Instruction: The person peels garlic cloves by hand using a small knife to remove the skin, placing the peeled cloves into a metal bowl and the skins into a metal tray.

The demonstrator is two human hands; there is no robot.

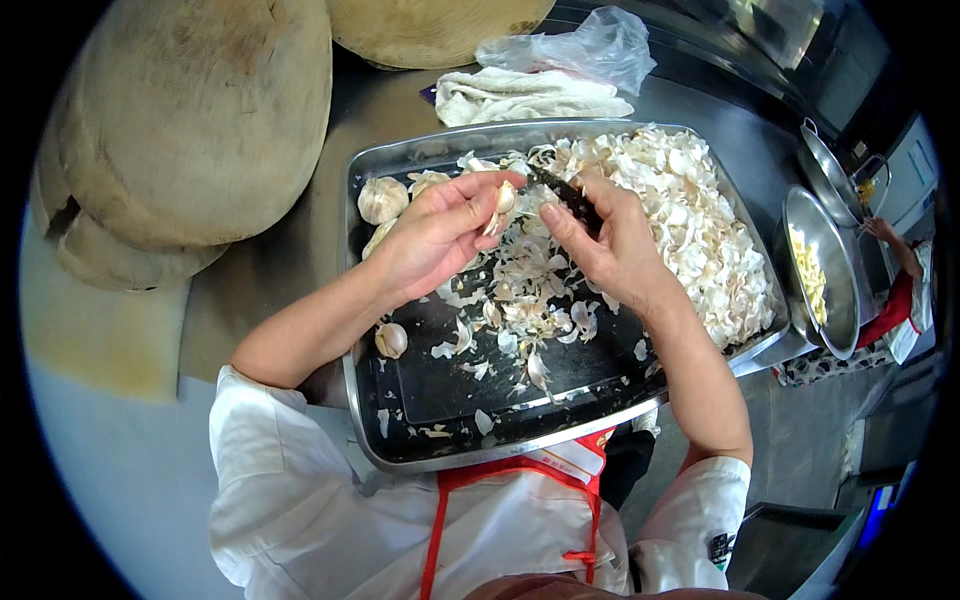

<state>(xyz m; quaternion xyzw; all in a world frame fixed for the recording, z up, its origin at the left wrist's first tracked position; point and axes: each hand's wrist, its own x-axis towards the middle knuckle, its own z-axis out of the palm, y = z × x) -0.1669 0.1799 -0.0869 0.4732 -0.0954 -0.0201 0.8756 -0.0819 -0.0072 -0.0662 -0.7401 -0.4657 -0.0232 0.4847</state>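
Observation:
Between the fingertips and thumb of my left hand (442,229) is a garlic clove (505,199), with papery skin about it. My right hand (619,240) grips a dark-bladed knife (559,187), its blade pointing up and left towards the clove without clearly touching it. Both hands are above a metal tray (495,450) with a dark bottom. Whole garlic bulbs (383,200) sit at the tray's left, partly hidden by my left hand. A single garlic piece (391,340) lies lower down. Loose garlic skins (697,217) are heaped along the tray's right side.
Round wooden chopping boards (202,112) are stacked at the left. A folded white cloth (525,96) and a clear plastic bag (592,49) lie behind the tray. At right, a steel bowl (844,300) holds peeled garlic cloves (806,274). Another person (904,285) stands beyond it.

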